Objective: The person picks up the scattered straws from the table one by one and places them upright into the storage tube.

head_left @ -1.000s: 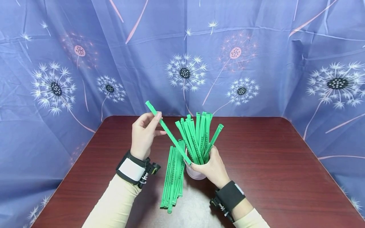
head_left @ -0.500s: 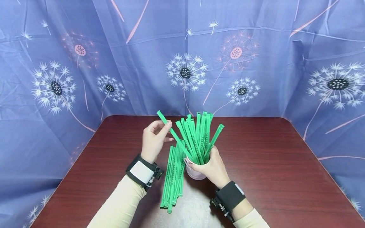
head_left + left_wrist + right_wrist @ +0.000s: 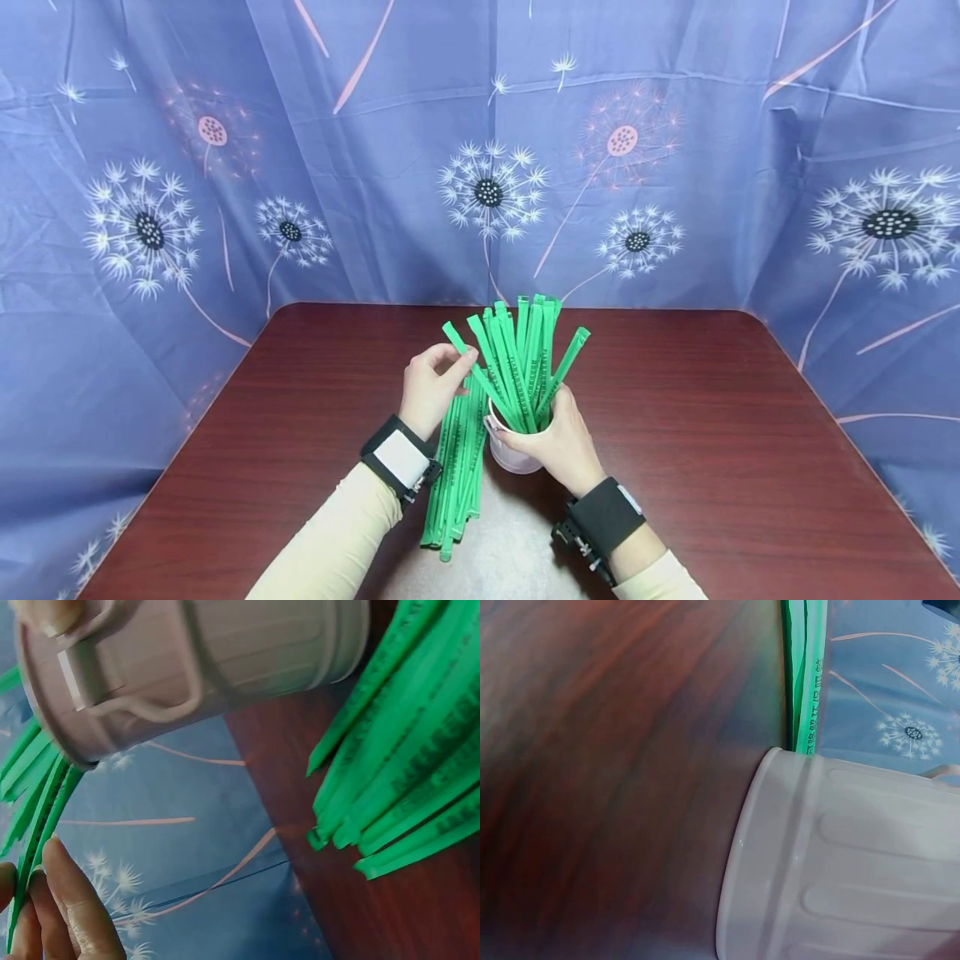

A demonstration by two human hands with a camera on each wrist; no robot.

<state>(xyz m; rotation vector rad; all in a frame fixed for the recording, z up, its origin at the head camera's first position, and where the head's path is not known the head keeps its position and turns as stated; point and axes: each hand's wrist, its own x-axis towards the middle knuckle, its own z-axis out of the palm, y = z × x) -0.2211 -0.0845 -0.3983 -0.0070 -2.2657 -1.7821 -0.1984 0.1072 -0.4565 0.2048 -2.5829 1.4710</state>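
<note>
My left hand (image 3: 437, 385) pinches a green paper-wrapped straw (image 3: 453, 337) near its upper end. The straw slants down to the right, its lower end inside the rim of a small pale bucket (image 3: 513, 457). Around the bucket's rim, my right hand (image 3: 562, 437) grips it from the right, thumb at the near side. Several more green wrapped straws (image 3: 534, 350) fan upward out of the bucket. The left wrist view shows my left fingertips (image 3: 71, 881) on the straw below the bucket's rim (image 3: 45, 724). In the right wrist view the bucket's ribbed wall (image 3: 870, 840) fills the lower right.
A bundle of loose green straws (image 3: 453, 483) lies on the dark red wooden table (image 3: 712, 433), left of the bucket and partly under my left wrist. Behind the table hangs a blue curtain (image 3: 375, 208) with a dandelion print.
My left hand has moved right and down toward the bucket, and the pinched straw's lower end has slid from the rim to inside it. The right hand stays in place.
</note>
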